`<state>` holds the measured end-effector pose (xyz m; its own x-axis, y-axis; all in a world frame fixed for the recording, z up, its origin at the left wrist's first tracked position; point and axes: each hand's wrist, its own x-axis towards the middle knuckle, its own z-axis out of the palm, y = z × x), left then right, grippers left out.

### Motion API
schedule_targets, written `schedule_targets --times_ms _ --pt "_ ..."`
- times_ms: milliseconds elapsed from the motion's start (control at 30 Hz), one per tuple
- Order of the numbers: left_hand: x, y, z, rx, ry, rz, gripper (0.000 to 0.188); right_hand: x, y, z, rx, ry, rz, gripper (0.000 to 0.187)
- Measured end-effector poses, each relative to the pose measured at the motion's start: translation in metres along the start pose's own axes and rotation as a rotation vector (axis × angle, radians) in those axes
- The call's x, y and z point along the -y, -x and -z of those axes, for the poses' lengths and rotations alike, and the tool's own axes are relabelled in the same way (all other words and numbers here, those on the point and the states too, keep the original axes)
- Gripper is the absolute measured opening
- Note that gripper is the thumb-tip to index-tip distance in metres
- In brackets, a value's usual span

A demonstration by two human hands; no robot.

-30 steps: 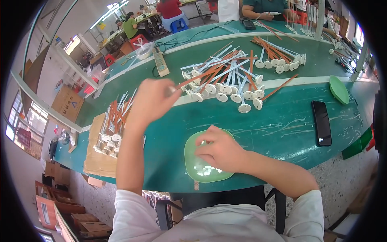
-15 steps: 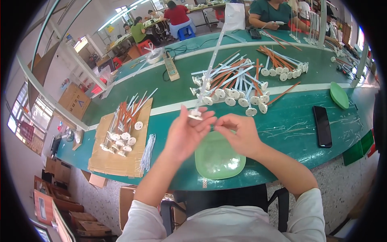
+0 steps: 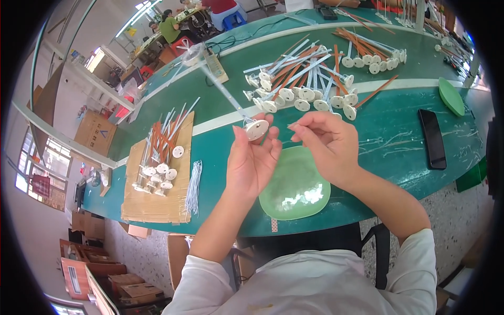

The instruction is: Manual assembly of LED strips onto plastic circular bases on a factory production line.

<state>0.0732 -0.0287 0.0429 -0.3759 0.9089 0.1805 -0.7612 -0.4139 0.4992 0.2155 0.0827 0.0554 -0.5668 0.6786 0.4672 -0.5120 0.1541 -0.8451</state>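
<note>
My left hand (image 3: pixel 248 167) is closed on a white round disc (image 3: pixel 256 129) that has a pale, perforated strip running off it toward the upper left. The disc's flat, slotted face is turned toward me. Just to the right, my right hand (image 3: pixel 333 147) pinches thumb and forefinger together; whatever is between them is too small to make out. Below both hands lies a green plate (image 3: pixel 294 165) holding small, shiny white pieces (image 3: pixel 303 198).
Cardboard (image 3: pixel 181 136) at left carries several finished-looking disc-and-strip pieces (image 3: pixel 163 144), beside a bundle of white strings (image 3: pixel 193 186). More such pieces (image 3: pixel 310 79) lie beyond my hands. A phone (image 3: pixel 432 139) and second green plate (image 3: pixel 451 97) are at right. People sit farther back.
The disc has tipped so its flat face shows, and its strip now leans left. My right hand has drawn away to the right from my left hand. The view has shifted downward.
</note>
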Motion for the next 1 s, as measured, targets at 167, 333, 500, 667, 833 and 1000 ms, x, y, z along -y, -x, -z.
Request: schedule_targets --times_ms 167,333,500,667,833,1000 --pt "0.006 -0.001 0.007 0.042 -0.112 -0.036 0.04 -0.002 0.0 0.004 0.097 0.5 0.465 0.012" --pt "0.017 0.006 0.003 0.093 -0.235 -0.039 0.037 -0.004 0.004 0.001 0.102 0.556 0.651 0.016" --pt "0.019 0.006 0.011 0.086 -0.234 -0.033 0.04 -0.005 0.002 0.003 0.073 0.507 0.51 0.012" --pt "0.02 0.006 0.013 0.085 -0.223 -0.021 0.04 -0.003 0.003 0.003 0.072 0.533 0.507 0.012" --pt "0.021 0.009 0.006 0.078 -0.302 -0.059 0.039 -0.006 0.003 0.002 0.027 0.589 0.592 0.013" --pt "0.026 0.012 0.004 0.052 -0.345 -0.08 0.038 -0.009 0.005 0.002 -0.001 0.689 0.676 0.015"
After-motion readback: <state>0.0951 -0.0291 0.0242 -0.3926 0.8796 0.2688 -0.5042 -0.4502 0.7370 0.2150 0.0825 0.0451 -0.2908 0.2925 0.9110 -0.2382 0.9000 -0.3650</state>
